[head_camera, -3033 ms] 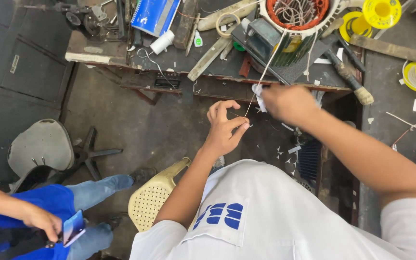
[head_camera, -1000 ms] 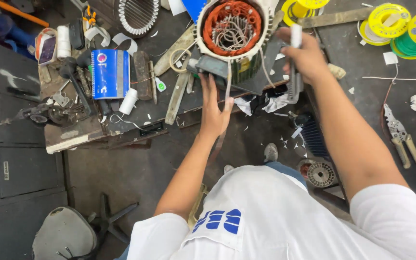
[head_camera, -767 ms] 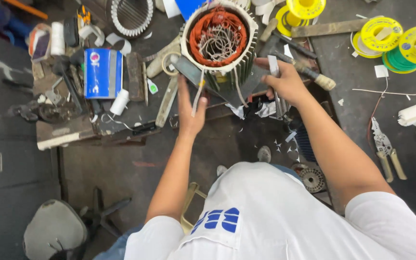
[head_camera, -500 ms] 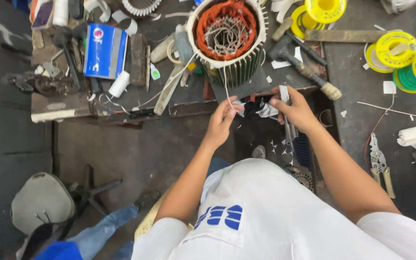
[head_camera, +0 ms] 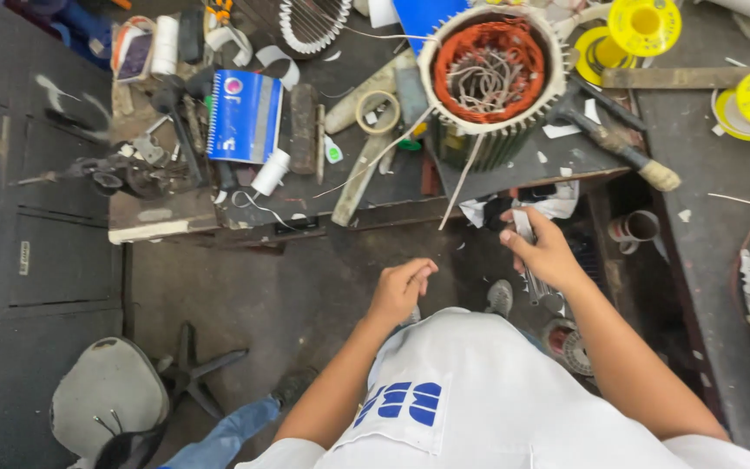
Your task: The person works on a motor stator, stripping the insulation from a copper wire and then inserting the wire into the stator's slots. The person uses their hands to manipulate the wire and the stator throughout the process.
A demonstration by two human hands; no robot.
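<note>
Head view: right hand (head_camera: 547, 252) sits just below the motor stator (head_camera: 490, 82), forearm angled up from lower right, fingers curled around a slim metal tool (head_camera: 527, 260) pointing down. Left hand (head_camera: 401, 289) hangs lower left of the stator, loosely closed with fingertips pinched, apparently empty. Stator stands on the table (head_camera: 366, 195) edge.

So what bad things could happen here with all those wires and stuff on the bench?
The thin white strip hanging from the round motor core leads toward the left hand; a hard tug might snap it or shift the core, which sits close to the bench edge. The right hand grips a slim metal tool pointing up, which could poke someone. The hammer lies near the edge and might get knocked off.
</note>
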